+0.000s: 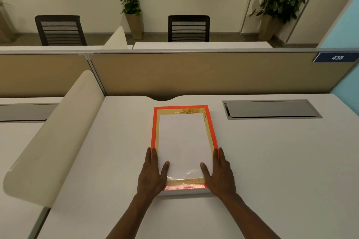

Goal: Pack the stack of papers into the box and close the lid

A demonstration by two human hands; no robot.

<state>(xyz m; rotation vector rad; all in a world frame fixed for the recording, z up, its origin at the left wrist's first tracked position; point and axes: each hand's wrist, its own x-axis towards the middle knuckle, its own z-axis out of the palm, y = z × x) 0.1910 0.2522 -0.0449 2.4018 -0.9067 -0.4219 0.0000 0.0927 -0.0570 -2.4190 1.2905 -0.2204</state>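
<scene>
A flat box (155,128) with a bright orange rim and a gold inner border lies lengthwise on the white desk (272,161) in front of me. A white stack of papers (183,141) fills its middle. A shiny glare near the front end suggests a clear cover over the papers; I cannot tell whether it is a lid. My left hand (152,174) grips the box's near left corner, fingers along the side and thumb on top. My right hand (220,174) mirrors it at the near right corner.
A grey cable hatch (272,109) is set into the desk at the back right. A cream curved divider (58,132) borders the desk on the left, and a tan partition (194,72) closes the back. Chairs and potted plants stand beyond it.
</scene>
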